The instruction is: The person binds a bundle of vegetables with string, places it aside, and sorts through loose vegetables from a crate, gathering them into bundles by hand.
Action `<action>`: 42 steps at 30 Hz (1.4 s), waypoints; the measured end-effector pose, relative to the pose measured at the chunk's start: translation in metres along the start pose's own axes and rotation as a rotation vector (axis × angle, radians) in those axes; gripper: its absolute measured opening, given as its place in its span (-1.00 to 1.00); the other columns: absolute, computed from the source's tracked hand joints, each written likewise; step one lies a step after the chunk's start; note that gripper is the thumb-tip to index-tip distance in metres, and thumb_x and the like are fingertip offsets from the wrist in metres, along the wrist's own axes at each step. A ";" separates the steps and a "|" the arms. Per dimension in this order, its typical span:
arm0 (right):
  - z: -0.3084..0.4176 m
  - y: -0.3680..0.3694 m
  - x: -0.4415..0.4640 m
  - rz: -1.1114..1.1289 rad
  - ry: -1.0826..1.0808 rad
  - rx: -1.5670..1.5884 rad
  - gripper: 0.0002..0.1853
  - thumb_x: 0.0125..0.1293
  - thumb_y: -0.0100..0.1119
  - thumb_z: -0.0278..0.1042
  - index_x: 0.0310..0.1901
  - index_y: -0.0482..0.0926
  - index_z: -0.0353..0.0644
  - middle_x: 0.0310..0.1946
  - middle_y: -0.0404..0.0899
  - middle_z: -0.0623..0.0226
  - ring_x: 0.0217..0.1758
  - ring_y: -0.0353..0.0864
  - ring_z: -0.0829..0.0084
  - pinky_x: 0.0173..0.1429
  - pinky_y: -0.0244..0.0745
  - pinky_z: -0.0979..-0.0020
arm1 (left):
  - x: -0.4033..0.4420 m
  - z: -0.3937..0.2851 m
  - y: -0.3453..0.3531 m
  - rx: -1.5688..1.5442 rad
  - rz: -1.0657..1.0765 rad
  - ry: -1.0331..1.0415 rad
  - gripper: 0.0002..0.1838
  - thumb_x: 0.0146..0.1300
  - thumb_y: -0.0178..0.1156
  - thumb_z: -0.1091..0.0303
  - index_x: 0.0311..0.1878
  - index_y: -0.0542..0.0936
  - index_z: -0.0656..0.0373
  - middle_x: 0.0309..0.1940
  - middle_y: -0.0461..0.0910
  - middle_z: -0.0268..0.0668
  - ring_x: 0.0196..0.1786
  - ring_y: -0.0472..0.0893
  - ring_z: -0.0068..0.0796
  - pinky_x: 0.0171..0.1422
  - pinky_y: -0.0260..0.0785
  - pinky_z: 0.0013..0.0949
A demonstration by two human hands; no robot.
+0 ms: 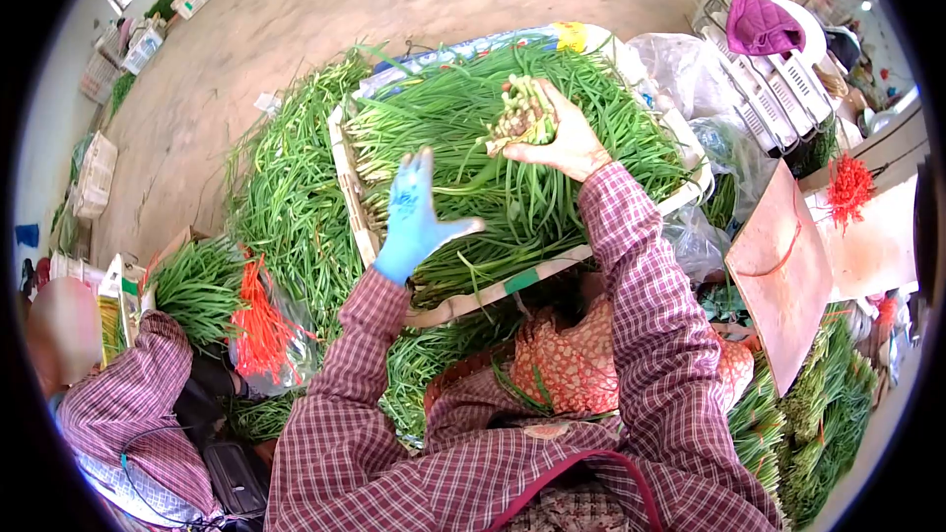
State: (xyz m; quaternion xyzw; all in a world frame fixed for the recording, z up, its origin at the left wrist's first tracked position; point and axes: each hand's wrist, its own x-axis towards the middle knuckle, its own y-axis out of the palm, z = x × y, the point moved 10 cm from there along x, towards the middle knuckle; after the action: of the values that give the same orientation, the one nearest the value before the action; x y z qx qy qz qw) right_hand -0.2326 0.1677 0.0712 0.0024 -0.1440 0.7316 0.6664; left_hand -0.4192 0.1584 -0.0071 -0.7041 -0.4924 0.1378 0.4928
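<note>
My right hand (pixel 569 140), bare, grips a bunch of garlic chives (pixel 519 116) with the pale stem ends bundled toward me. The bunch is held above the crate, its green leaves merging with those below. My left hand (pixel 414 222), in a blue glove, is open with fingers stretched and thumb apart. It hovers over the left part of the crate and holds nothing. Beneath both hands lies a thick layer of loose chives (pixel 443 89) in a pale crate (pixel 347 182), white stems mostly toward the left.
Loose greens (pixel 291 167) are heaped left of the crate. Red ties (pixel 261 330) hang at lower left near a co-worker's plaid sleeve (pixel 138 384). On the right are a tilted board (pixel 783 271), another red tie bundle (pixel 849 192), tied chives (pixel 828 424) and white baskets (pixel 769 103).
</note>
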 end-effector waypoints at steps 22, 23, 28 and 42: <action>-0.001 0.019 -0.003 -0.012 -0.050 -0.306 -0.21 -0.16 0.56 -0.29 0.17 0.36 -0.15 -0.06 0.59 0.32 0.00 0.56 0.51 0.21 0.43 0.42 | -0.020 0.096 0.055 -1.249 -0.169 -0.636 -0.48 0.22 0.26 0.44 0.22 0.38 0.36 -0.02 0.52 -0.13 -0.12 0.60 -0.40 -0.10 0.54 -0.41; -0.001 0.021 -0.003 -0.015 -0.052 -0.315 -0.21 -0.16 0.56 -0.28 0.16 0.36 -0.14 -0.07 0.59 0.31 -0.01 0.57 0.49 0.20 0.44 0.41 | -0.015 0.092 0.060 -1.395 -0.162 -0.657 -0.55 0.23 0.25 0.47 0.17 0.43 0.34 -0.07 0.54 -0.16 -0.18 0.62 -0.40 -0.15 0.56 -0.42; 0.001 0.030 -0.005 -0.039 -0.118 -0.438 -0.18 -0.17 0.51 -0.03 0.17 0.38 -0.09 -0.13 0.64 0.14 -0.07 0.65 0.20 0.09 0.51 0.23 | 0.004 0.047 0.026 -1.571 -0.277 -0.476 -0.74 0.24 0.23 0.52 -0.01 0.54 0.30 -0.21 0.62 -0.23 -0.25 0.65 -0.44 -0.19 0.58 -0.40; 0.023 -0.001 -0.032 -0.345 -0.264 -0.478 -0.21 -0.23 0.52 -0.19 0.16 0.42 0.08 -0.21 0.63 0.22 -0.16 0.63 0.13 -0.04 0.55 0.19 | 0.040 -0.068 -0.042 -1.066 -0.198 -0.163 -0.69 0.30 0.16 0.41 0.08 0.54 0.32 -0.05 0.61 -0.27 -0.02 0.56 -0.53 0.16 0.38 -0.42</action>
State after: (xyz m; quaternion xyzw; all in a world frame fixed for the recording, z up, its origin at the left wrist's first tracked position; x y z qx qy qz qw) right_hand -0.2325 0.1313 0.0872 -0.0349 -0.3944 0.5465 0.7379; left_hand -0.3778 0.1548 0.0719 -0.7937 -0.5944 -0.1236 0.0387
